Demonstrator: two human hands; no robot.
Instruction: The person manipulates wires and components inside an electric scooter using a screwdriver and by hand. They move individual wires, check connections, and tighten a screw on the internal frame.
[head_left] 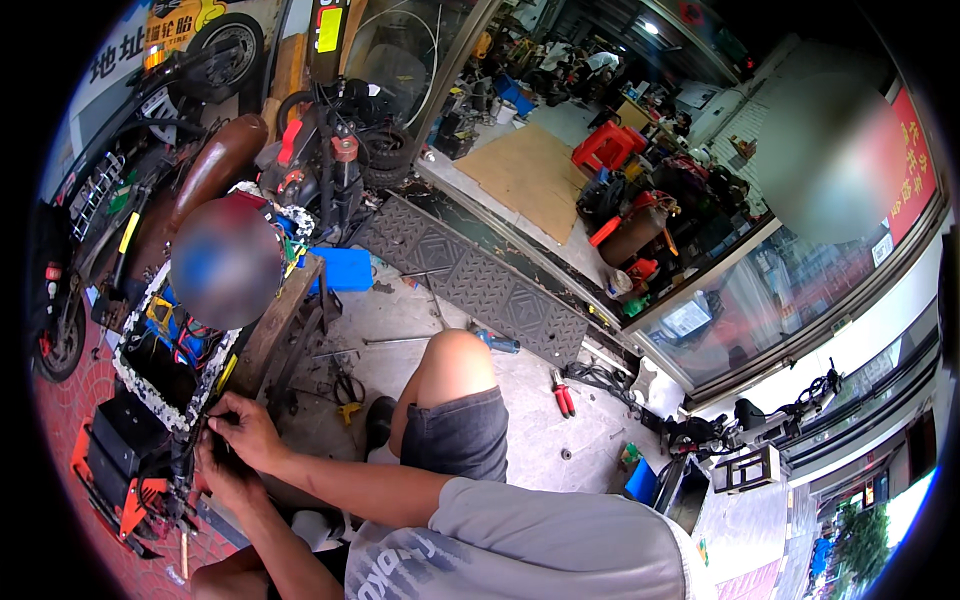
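An electric scooter lies opened up at the left, its battery compartment point(160, 372) lined with white foam and showing blue, yellow and red wires. Both my hands work at the compartment's near edge. My right hand point(248, 428) reaches across my body and pinches a thin black wire point(208, 418) at the rim. Just below it, my left hand point(222, 478) is closed around a dark wire bundle point(190, 468) that comes out of the scooter body. My bent knee point(455, 360) and grey shorts are to the right of my hands.
A brown scooter seat point(215, 165) and a blue box point(345, 268) lie beyond the compartment. Red-handled pliers point(563, 395), a screwdriver point(497, 343) and small parts are scattered on the concrete. A ribbed black ramp point(470, 280) leads to a shop doorway; another scooter point(760, 430) stands at right.
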